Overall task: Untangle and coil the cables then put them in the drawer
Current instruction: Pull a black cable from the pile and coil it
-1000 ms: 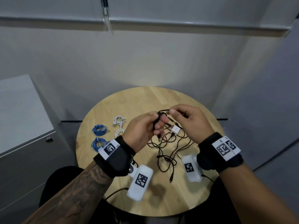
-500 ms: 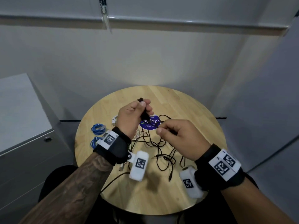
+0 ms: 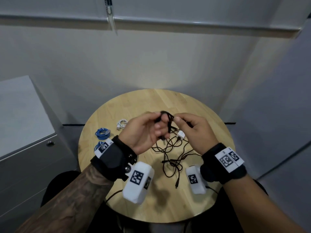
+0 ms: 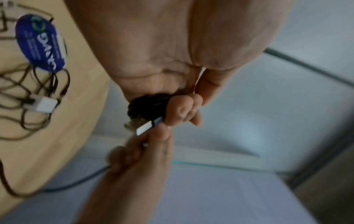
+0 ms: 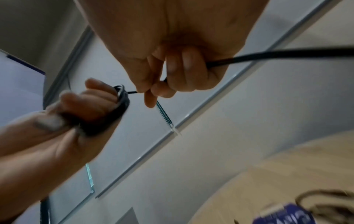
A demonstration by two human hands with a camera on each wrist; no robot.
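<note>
Your left hand curls round a wound thin black cable; your right hand pinches its strand above the round pale-wood table.

Even, soft indoor light; a brighter patch glows on the wall just behind the round table. Faint shadows of the wrist cameras fall on the tabletop near its close edge. The head view bends straight lines at its edges. Both wrist views are soft, with motion blur smearing the fingers and table edge
</note>
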